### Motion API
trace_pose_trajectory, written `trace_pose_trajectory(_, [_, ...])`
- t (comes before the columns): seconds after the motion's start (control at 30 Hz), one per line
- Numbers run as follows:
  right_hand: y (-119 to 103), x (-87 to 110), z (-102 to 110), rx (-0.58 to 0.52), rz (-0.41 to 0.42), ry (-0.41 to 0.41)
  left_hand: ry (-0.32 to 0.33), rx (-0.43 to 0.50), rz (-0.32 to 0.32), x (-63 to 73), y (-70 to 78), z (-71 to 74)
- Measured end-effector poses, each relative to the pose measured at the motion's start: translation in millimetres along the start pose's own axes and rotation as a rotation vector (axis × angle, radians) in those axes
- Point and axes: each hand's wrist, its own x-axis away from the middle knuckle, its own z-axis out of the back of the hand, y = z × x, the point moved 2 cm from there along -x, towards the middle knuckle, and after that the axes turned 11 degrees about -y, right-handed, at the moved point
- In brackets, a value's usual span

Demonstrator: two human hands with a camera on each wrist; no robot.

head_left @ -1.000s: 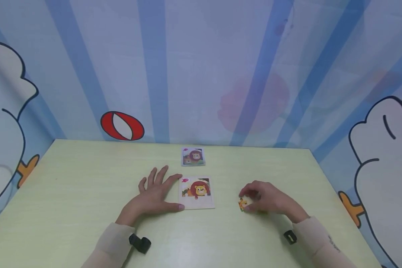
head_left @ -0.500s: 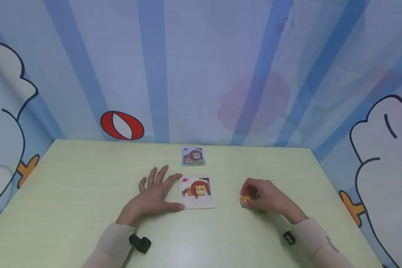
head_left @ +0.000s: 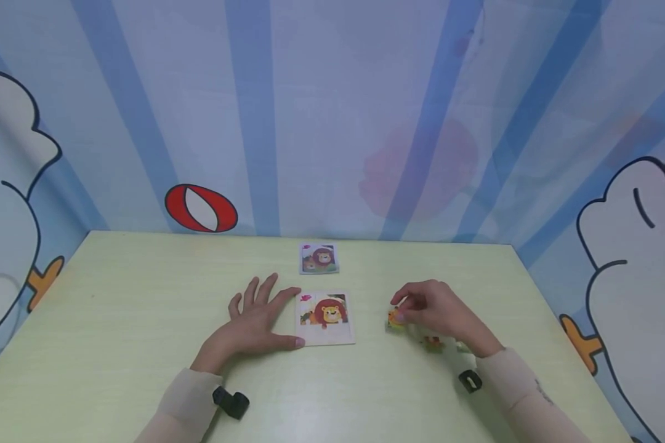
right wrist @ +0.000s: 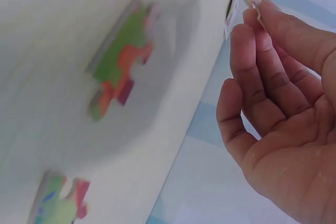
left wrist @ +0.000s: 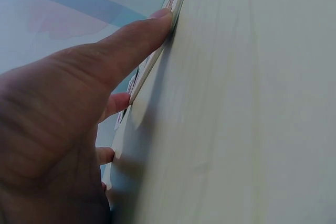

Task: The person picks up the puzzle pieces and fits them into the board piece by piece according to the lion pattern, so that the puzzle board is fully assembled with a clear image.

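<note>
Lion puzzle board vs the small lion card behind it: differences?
The lion puzzle board is larger than the lion card. The board lies nearer the person, with the left hand touching its edge; the card lies near the wall, untouched. The board's lower strip is bare white, with pieces missing, while the card's picture is whole. Both show the same lion and lie flat on the table.

Puzzle piece (head_left: 394,320) – mostly covered by right hand (head_left: 433,314) fingers, shape unclear. Two loose pieces (right wrist: 119,65) beside that hand – blurred. Small card (head_left: 319,258) beyond puzzle board (head_left: 326,320) – detail too small.
</note>
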Motion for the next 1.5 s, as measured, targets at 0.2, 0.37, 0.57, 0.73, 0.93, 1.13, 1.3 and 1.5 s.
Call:
trace_pose_trajectory(0.2, [-7,-4.5,-1,-0.034,0.031,0.006,-0.009,-0.001,-0.006,1.4,0.2,1.2])
trace_pose_trajectory(0.37, [-13,-11.2,-4,-0.062,0.052,0.023,-0.016,-0.005,-0.006,4.0,3.4,3.3])
trace_pose_trajectory(0.57, [-23,-20.1,-8,-0.077,0.074,0.042,-0.034,-0.02,0.012,4.6,6.9,7.2])
trace_pose_trajectory(0.73, [-31,-27.1,-13,-0.107,0.089,0.048,-0.035,-0.03,0.012,4.6,6.3,7.5])
trace_pose_trajectory(0.93, [-38,-36.8,-21,-0.171,0.114,0.037,-0.028,-0.021,-0.011,3.3,3.8,5.8])
trace_pose_trajectory(1.13, [-45,-46.7,-29,-0.196,0.143,0.026,-0.036,-0.035,0.005,3.4,5.0,6.8])
trace_pose_trajectory(1.3, [-50,-51.7,-34,-0.206,0.135,0.024,-0.04,-0.044,0.019,5.3,8.5,8.7])
trace_pose_trajectory(1.5, [-54,-57.7,-39,-0.206,0.136,0.023,-0.042,-0.038,0.024,5.6,8.6,9.1])
